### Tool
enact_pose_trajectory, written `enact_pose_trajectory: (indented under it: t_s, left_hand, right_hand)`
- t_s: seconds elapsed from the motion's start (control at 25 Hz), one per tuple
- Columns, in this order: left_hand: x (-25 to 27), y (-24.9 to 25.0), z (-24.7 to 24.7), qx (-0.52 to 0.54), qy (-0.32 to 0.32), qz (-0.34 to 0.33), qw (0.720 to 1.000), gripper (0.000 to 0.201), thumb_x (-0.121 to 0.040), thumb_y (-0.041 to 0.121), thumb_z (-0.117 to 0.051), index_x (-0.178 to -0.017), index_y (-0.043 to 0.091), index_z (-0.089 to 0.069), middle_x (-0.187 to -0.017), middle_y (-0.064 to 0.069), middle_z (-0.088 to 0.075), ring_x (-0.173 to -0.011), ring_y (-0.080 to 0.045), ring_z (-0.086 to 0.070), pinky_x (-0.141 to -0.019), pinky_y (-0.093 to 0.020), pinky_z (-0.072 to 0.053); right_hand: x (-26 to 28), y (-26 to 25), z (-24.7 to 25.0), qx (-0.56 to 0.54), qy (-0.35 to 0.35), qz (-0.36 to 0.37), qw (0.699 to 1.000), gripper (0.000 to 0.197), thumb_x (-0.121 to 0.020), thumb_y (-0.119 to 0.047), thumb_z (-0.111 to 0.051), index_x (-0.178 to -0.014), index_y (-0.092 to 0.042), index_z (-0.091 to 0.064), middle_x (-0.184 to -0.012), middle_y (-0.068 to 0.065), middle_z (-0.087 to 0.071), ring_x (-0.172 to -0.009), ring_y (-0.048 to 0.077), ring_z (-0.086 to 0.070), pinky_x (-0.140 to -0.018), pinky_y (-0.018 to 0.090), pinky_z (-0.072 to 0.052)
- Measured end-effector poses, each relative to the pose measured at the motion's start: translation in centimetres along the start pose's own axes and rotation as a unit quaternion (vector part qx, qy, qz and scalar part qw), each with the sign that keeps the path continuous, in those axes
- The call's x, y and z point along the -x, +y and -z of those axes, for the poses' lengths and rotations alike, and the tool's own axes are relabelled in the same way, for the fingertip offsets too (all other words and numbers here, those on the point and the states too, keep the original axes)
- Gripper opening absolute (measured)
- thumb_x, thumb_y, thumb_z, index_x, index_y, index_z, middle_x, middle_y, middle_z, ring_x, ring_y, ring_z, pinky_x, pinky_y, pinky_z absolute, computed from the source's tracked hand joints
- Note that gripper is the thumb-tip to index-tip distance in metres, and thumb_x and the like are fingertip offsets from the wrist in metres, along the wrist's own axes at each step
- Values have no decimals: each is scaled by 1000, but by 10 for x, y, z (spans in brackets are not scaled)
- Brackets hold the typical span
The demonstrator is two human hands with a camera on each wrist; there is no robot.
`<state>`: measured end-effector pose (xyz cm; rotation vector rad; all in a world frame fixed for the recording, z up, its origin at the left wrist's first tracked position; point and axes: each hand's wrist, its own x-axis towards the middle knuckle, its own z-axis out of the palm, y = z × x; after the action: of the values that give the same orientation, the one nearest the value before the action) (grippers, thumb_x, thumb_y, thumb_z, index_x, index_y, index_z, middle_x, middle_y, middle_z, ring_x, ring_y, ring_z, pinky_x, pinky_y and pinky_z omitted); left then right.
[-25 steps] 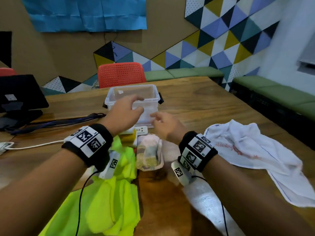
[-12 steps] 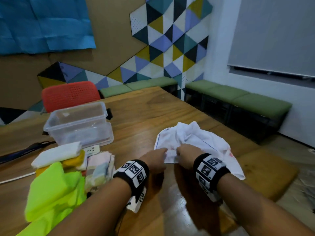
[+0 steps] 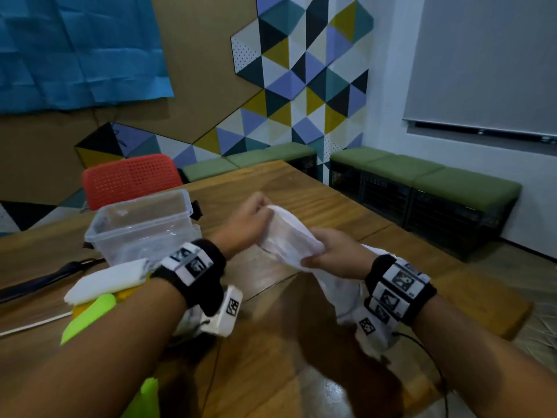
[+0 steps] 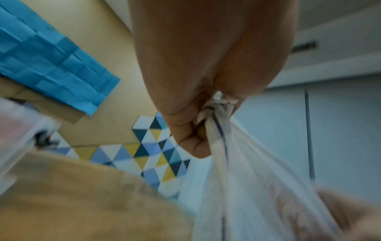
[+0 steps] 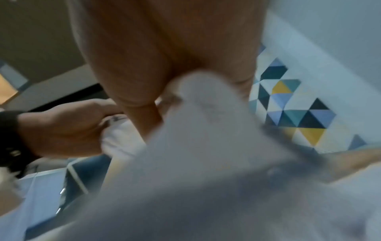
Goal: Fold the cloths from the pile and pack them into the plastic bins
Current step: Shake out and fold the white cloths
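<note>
A wooden bench (image 3: 316, 203) with a glossy top fills the lower part of the head view. Behind its far left edge stands a red perforated plastic chair back (image 3: 131, 179). A dark strap or cable (image 3: 45, 280) and a thin white cable (image 3: 33, 324) lie on the bench at the left. A crumpled blue paper sheet (image 3: 75, 49) hangs on the brown wall, beside a panel of coloured triangles (image 3: 301, 73). Green cushioned seats (image 3: 428, 176) line the walls under a grey roller blind (image 3: 488, 58).
</note>
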<state>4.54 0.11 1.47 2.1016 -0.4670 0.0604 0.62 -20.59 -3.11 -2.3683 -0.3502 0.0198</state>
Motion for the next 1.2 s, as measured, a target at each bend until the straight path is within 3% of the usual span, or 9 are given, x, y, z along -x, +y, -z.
enact_pose_trajectory:
  t_s: [0.16, 0.32, 0.4, 0.56, 0.72, 0.84, 0.96, 1.12, 1.2]
  left_hand:
    - [-9, 44, 66, -17, 55, -9, 998, 13, -96, 22, -59, -84, 16, -56, -79, -6, -53, -73, -21, -52, -58, -28, -40]
    - [3, 66, 105, -172, -139, 56, 974, 35, -75, 35, -86, -89, 8, -69, -73, -2, -65, -64, -16, -56, -49, -24, -41]
    - [1, 71, 115, -262, -132, 81, 953, 27, -76, 31, -86, -91, 13, -74, -81, -4, -72, -71, -20, -61, -56, -27, -47]
    - [-1, 74, 135, -25, -103, 109, 988, 28, -91, 19, -68, -117, 7, -68, -111, -17, -73, -99, -32, -68, -97, -50, -55]
    - [-22, 111, 149, 175, 10, 43, 984, 19, -93, 16, -59, -110, 10, -63, -90, -10, -60, -68, -17, -62, -61, -33, -60]
    - [-30, 119, 142, 295, 11, 34, 955, 47, -79, 48, -76, -116, 20, -66, -105, -5, -69, -87, -21, -70, -77, -41, -58]
    - [-3, 40, 62, 160, -150, 151, 964, 42, -64, 43, -90, -91, 15, -75, -90, 1, -75, -82, -27, -65, -80, -36, -51]
    - [12, -43, 10, 60, -91, 236, 966, 32, -49, 13, -75, -78, 6, -64, -77, -20, -57, -61, -22, -52, -58, -28, -40]
    - [0, -39, 24, 109, -55, 263, 957, 31, -47, 7, -64, -78, 7, -58, -78, -14, -49, -63, -25, -48, -59, -33, -38]
  right_hand:
    - [-10, 17, 52, -5, 14, -80, 997, 22, -83, -21, -77, -93, -2, -73, -87, 10, -72, -79, 25, -68, -66, 33, -53]
    - [-1, 8, 93, -195, 105, -37, 975, 6, -88, -17, -74, -92, -12, -74, -77, 3, -66, -69, 17, -61, -56, 28, -49]
    - [-1, -4, 115, -265, 130, -13, 956, 3, -85, -14, -75, -86, -16, -74, -70, 3, -58, -62, 21, -49, -52, 25, -37]
    - [4, -31, 149, -279, 30, -17, 960, 38, -76, -5, -71, -113, -13, -71, -97, 19, -65, -81, 34, -58, -69, 36, -50]
    - [-8, -72, 188, -436, 98, 43, 894, 32, -91, -1, -57, -123, -2, -62, -109, 15, -72, -101, 27, -70, -82, 36, -60]
    - [-17, -80, 191, -558, 75, 80, 823, 45, -96, -39, -63, -131, -11, -61, -130, 12, -64, -120, 29, -62, -100, 45, -51]
    - [-16, -27, 106, -471, -53, -18, 880, 44, -97, -16, -60, -140, -5, -54, -140, 19, -56, -125, 34, -58, -103, 50, -50]
    - [-13, 43, 46, -388, -46, -144, 909, 37, -98, -8, -57, -135, -6, -57, -126, 19, -66, -111, 40, -65, -94, 55, -54]
    - [-22, 47, 61, -407, 27, -176, 896, 33, -102, -14, -53, -133, -3, -54, -99, 17, -70, -79, 31, -70, -73, 39, -61]
